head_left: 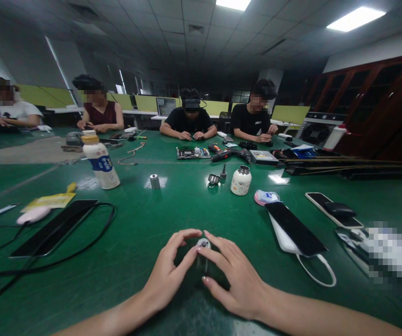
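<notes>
On the green bench (141, 233), between left hand (167, 269) and right hand (238, 270), a small grey cylinder (204, 243), its long axis apparently upright; neither hand is clearly nearer. Both curve loosely around it, digits parted; whether either grips it cannot be told.

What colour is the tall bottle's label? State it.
The tall bottle's label is blue with pale lettering, shown in the head view.

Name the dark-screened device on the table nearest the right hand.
The black phone lying over a white slab, right of the right hand. The left-side device and pale-edged phone under a black object lie farther.
</notes>
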Available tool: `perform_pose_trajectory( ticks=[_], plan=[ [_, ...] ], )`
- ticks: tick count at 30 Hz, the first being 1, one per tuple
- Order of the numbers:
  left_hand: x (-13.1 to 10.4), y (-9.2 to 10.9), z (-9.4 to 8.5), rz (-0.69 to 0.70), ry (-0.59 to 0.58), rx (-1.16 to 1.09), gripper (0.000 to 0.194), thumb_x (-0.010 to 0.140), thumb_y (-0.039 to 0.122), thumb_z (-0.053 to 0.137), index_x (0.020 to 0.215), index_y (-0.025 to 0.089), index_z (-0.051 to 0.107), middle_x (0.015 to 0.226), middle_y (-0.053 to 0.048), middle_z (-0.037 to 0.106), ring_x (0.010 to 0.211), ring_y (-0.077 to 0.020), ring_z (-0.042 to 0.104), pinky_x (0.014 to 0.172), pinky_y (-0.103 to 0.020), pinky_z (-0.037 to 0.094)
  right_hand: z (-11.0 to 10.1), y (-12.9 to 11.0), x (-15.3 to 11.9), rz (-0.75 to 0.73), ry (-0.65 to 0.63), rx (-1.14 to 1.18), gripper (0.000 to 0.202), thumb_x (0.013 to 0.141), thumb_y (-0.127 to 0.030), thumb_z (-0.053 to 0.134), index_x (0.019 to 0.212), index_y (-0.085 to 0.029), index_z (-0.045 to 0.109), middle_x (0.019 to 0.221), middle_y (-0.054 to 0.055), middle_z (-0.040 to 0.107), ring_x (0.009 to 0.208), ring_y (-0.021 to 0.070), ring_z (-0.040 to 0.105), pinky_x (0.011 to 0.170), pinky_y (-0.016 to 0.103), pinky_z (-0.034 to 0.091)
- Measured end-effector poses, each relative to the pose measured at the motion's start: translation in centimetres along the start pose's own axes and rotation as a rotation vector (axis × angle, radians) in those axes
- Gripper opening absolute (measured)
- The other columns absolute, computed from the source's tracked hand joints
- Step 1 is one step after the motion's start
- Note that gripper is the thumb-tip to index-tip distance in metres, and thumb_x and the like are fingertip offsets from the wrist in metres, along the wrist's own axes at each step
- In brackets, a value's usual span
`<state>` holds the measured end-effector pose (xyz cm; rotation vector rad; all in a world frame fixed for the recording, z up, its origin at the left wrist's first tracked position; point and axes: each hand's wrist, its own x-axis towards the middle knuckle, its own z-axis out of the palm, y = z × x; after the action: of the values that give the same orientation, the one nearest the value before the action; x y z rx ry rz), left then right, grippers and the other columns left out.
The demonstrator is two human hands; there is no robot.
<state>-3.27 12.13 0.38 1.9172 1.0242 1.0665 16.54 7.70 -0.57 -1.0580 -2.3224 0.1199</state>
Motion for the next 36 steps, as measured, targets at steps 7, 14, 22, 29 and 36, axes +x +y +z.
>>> perform_pose_trajectory(
  ticks=[7,14,22,29,36],
  plan=[
    [1.7,1.2,-0.6,-0.037,-0.081,0.003,0.02,0.085,0.037,0.063,0.093,0.022,0.074,0.088,-0.002,0.075,0.081,-0.0185,0.067,0.079,-0.03,0.053,-0.4,-0.2,-0.3,-0.03,-0.101,-0.063,0.056,0.09,-0.026,0.055,0.142,-0.027,0.037,0.151,0.014,0.036,0.138,0.0272,0.038,0.105,0.046,0.042],
    [2.3,1.3,-1.2,0.001,-0.079,0.144,0.014,0.081,0.036,0.068,0.087,0.027,0.078,0.101,-0.005,0.073,0.095,-0.0217,0.067,0.088,-0.036,0.052,-0.4,-0.3,-0.1,0.04,-0.137,-0.035,0.057,0.088,-0.025,0.055,0.143,-0.026,0.038,0.146,0.012,0.044,0.13,0.026,0.046,0.106,0.046,0.042],
    [2.0,-0.4,-1.7,0.122,0.126,0.34,0.015,0.086,0.037,0.064,0.092,0.033,0.077,0.108,-0.004,0.07,0.107,-0.0254,0.056,0.095,-0.046,0.045,-0.8,-0.3,-0.2,0.056,-0.167,0.011,0.054,0.088,-0.023,0.053,0.141,-0.028,0.041,0.148,0.008,0.041,0.128,0.0247,0.048,0.106,0.044,0.042],
    [1.3,-3.4,-1.9,0.002,0.056,0.632,0.011,0.079,0.044,0.07,0.082,0.037,0.079,0.109,-0.004,0.07,0.104,-0.03,0.051,0.086,-0.051,0.043,-0.9,-0.2,-0.5,0.053,-0.166,0.026,0.054,0.088,-0.022,0.053,0.141,-0.029,0.041,0.145,0.008,0.045,0.128,0.0245,0.048,0.105,0.044,0.043],
    [2.0,0.4,-1.7,0.126,0.15,0.287,0.019,0.087,0.04,0.062,0.091,0.029,0.077,0.097,-0.003,0.075,0.098,-0.0241,0.06,0.09,-0.042,0.047,-0.5,0.0,-0.6,0.055,-0.131,0.045,0.056,0.087,-0.02,0.053,0.14,-0.027,0.039,0.146,0.009,0.043,0.13,0.0244,0.045,0.107,0.045,0.041]
  ],
)
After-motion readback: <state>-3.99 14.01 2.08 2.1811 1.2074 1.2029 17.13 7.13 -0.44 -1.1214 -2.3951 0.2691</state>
